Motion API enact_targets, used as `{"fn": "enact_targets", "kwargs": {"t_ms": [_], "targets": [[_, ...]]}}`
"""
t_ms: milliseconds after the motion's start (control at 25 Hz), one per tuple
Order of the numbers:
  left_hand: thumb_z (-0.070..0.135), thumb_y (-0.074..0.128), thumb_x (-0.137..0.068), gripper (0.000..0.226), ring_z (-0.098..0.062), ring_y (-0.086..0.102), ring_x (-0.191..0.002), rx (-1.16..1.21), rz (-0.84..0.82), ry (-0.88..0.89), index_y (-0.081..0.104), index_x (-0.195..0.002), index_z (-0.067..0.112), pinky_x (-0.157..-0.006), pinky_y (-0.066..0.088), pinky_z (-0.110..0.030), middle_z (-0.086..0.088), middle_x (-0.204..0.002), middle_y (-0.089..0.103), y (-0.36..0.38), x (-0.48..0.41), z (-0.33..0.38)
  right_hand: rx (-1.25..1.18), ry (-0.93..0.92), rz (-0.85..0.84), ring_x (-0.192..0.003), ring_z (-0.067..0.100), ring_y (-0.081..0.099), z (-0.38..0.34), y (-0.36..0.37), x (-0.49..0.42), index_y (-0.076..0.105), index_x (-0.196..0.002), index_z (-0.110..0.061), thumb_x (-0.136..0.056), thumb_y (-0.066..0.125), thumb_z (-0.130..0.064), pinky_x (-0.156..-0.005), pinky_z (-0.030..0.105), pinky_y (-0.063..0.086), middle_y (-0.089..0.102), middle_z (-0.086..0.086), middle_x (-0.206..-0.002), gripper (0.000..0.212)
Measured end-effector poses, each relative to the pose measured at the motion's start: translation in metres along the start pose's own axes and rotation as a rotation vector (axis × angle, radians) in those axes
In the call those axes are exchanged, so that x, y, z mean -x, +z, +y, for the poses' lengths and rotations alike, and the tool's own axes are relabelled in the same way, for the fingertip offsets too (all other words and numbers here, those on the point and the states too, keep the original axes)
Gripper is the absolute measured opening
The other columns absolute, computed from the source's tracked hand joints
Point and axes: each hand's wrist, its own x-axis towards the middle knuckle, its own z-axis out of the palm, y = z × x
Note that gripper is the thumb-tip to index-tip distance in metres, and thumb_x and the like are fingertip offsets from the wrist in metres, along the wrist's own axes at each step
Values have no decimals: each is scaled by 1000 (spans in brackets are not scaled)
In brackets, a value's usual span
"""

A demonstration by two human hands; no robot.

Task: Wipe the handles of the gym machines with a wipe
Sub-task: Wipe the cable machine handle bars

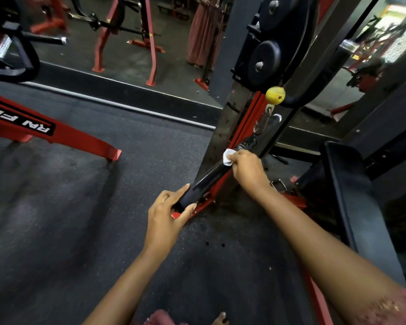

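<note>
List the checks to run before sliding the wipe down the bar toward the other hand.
1. Wipe gripped by the right hand: ok.
2. Wipe touching the bar handle: ok, it is pressed on the upper part.
3. Bar steadied: ok, the left hand holds its near end, thumb and fingers round it.
4. Stretch of bar between the two hands free of obstructions: ok.
5. Near end free for wiping: not ok, the left hand covers it.
6. Wipe moist and clean enough: cannot tell.
</note>
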Motion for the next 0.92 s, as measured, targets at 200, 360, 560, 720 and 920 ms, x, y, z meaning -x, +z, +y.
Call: {"fn": "enact_targets", "kwargs": {"t_ms": [200, 360, 560, 720, 920], "targets": [[18, 73, -78, 43, 0, 53, -71, 14, -21, -54, 62, -120, 21, -67, 38, -3, 2, -82, 58, 2, 0, -4, -159, -130, 134, -88, 35, 60, -56, 25, 60, 69, -100, -2, -81, 48, -2, -77, 37, 52, 63, 17, -94, 29], [12, 70, -79, 42, -8, 56, -72, 5, -96, -59, 62, -119, 18, -66, 41, -8, -1, -83, 59, -2, 2, -6, -444, -87, 169, -82, 28, 62, -91, 34, 119, 68, -101, -4, -77, 54, -2, -78, 36, 54, 63, 11, -90, 28], [23, 72, -78, 47, -10, 59, -79, 11, -128, -62, 59, -123, 25, -70, 39, -3, -2, -87, 61, -6, -2, 1, -633, 218, 334, -93, 26, 64, -51, 25, 85, 69, -102, -1, -78, 55, 8, -85, 7, 35, 67, 15, -100, 30], [27, 69, -82, 46, -3, 59, -92, 25, -234, -103, 57, -126, 24, -81, 42, -4, 8, -99, 62, -7, -5, 4, -629, 313, 352, -99, 25, 62, -62, 37, 89, 67, -110, -5, -83, 53, 7, -86, 8, 32, 65, 13, -106, 32], [44, 50, -92, 34, -13, 63, -104, 83, -364, -178, 62, -119, 29, -95, 50, -41, -1, -112, 68, -12, -5, 6, -790, 361, 534, -95, 17, 63, -109, 52, 142, 67, -110, -8, -80, 57, 8, -89, 17, 44, 67, 8, -102, 35]]}}
